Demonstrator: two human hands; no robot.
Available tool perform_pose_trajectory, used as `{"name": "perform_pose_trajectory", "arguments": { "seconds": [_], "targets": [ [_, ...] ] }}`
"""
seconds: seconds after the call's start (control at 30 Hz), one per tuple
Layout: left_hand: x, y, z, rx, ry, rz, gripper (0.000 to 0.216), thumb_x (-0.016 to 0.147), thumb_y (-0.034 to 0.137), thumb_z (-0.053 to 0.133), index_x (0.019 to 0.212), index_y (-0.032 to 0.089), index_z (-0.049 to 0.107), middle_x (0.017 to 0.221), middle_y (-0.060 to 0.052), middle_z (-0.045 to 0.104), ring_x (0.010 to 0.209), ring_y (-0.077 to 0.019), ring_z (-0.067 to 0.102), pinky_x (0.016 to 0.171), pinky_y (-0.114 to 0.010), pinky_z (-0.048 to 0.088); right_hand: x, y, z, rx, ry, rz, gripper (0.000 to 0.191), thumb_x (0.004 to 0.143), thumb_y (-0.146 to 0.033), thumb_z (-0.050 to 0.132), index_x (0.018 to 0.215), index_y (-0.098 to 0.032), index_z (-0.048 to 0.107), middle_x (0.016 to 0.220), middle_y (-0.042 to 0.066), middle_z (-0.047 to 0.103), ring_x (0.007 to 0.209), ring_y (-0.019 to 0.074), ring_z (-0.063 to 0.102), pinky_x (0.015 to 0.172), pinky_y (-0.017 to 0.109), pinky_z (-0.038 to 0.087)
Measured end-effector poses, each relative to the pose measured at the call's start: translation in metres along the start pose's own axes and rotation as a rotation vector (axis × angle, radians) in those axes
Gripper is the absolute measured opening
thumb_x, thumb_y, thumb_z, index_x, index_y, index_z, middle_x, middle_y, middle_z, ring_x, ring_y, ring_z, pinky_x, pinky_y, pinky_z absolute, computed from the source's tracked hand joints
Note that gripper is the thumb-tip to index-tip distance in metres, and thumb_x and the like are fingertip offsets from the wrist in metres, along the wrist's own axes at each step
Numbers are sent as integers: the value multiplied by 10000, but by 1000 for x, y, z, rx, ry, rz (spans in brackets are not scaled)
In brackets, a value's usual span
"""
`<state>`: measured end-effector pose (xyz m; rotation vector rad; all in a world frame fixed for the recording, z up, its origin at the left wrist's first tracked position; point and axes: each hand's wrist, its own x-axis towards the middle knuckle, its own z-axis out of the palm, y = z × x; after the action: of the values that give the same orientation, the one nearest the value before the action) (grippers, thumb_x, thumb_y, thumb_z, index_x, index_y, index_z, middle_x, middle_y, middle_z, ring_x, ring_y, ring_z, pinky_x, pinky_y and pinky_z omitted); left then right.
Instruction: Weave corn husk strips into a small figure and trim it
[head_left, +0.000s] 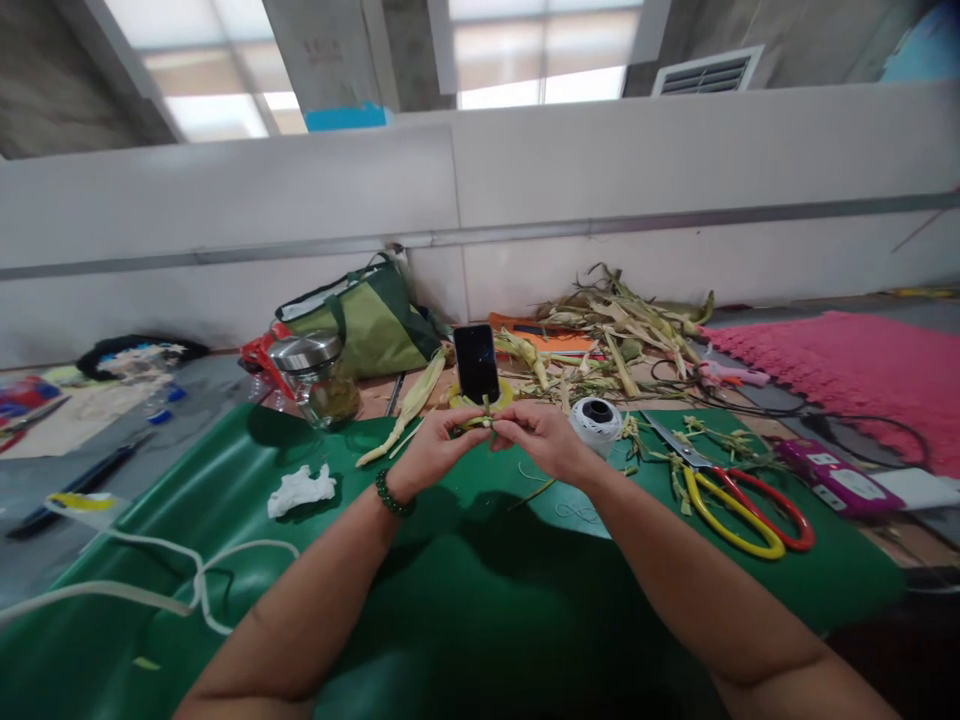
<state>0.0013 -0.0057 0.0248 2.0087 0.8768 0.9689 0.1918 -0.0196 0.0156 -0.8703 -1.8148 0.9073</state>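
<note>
Both hands meet above the green mat (450, 610), pinching a small piece of green plant stalk (487, 408) between them. My left hand (431, 450), with a dark bead bracelet at its wrist, grips the stalk from the left. From the right, my right hand (547, 440) holds it with thumb and fingers closed. Just behind them a smartphone (477, 362) stands upright. A spool of white thread (596, 425) is beside my right hand, with loose thread on the mat. Large scissors (731, 495) with one yellow and one red handle lie farther right.
A glass jar (319, 385) and a green bag (367, 315) stand at the back left. Dried stalks and husks (622, 320) are heaped at the back. A crumpled tissue (301, 490), a white cable (202, 580), a purple box (832, 480) and pink cloth (847, 360) lie around.
</note>
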Motion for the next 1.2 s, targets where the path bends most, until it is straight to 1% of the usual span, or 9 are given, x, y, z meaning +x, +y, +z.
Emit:
{"name": "perform_pose_trajectory", "arguments": {
  "seconds": [0.2,0.3,0.47,0.63,0.8,0.9,1.07,1.13,1.2],
  "targets": [
    [-1,1,-3,22,8,69,302,824,388,659,1034,187,740,1088,-107,721,1052,-243,638,934,-363,487,-2,-4,-3,-234,56,-49,227,853,-318,569,704,-160,632,641,16,625,560,102,531,543,224,387],
    [-1,1,-3,111,64,146,285,804,414,678,972,194,749,1087,-119,705,1081,-252,616,943,-384,475,-5,-7,-2,-342,77,-81,221,851,-308,575,697,-159,628,601,6,598,551,102,502,540,226,341],
    [-4,9,-4,425,25,263,219,868,387,593,814,201,696,842,-52,721,920,-215,644,1040,-460,365,-8,-14,-5,-365,-109,-107,270,929,-274,445,715,-166,570,583,-5,556,523,95,475,532,217,308],
    [-8,21,-14,584,-183,348,160,859,272,552,773,208,670,843,-30,717,980,-199,634,1142,-474,183,-11,-19,-11,-611,-260,-227,298,940,-282,426,665,-174,472,590,-20,449,537,95,376,534,244,220],
    [-6,24,-24,433,-429,298,185,872,278,530,771,196,661,886,-21,720,908,-151,644,1152,-418,194,-13,-24,-13,-424,-410,-274,351,952,-283,420,620,-181,372,575,-53,335,523,71,328,533,226,231],
    [-4,22,-28,379,-490,290,200,883,297,534,765,187,652,899,-30,719,908,-150,644,1150,-409,199,-13,-24,-13,-331,-434,-275,361,948,-278,430,610,-181,353,570,-60,309,521,64,314,536,222,240],
    [0,14,-29,304,-454,247,246,886,354,558,758,179,675,856,-43,726,867,-168,654,1113,-416,274,-10,-17,-14,-272,-410,-221,349,939,-318,441,621,-175,418,568,-52,361,532,69,341,538,215,268],
    [1,9,-31,232,-360,192,263,863,417,591,842,184,711,892,-63,735,889,-192,660,1062,-403,357,-7,-14,-15,-254,-332,-168,333,932,-328,444,638,-174,459,560,-45,410,527,75,375,534,212,287],
    [2,5,-34,111,-172,138,362,844,488,597,1020,196,719,1044,-95,727,1038,-239,639,1030,-397,404,-5,-12,-15,-224,-224,-112,320,931,-335,442,658,-176,495,555,-36,465,521,81,416,538,211,315]
  ]
}}
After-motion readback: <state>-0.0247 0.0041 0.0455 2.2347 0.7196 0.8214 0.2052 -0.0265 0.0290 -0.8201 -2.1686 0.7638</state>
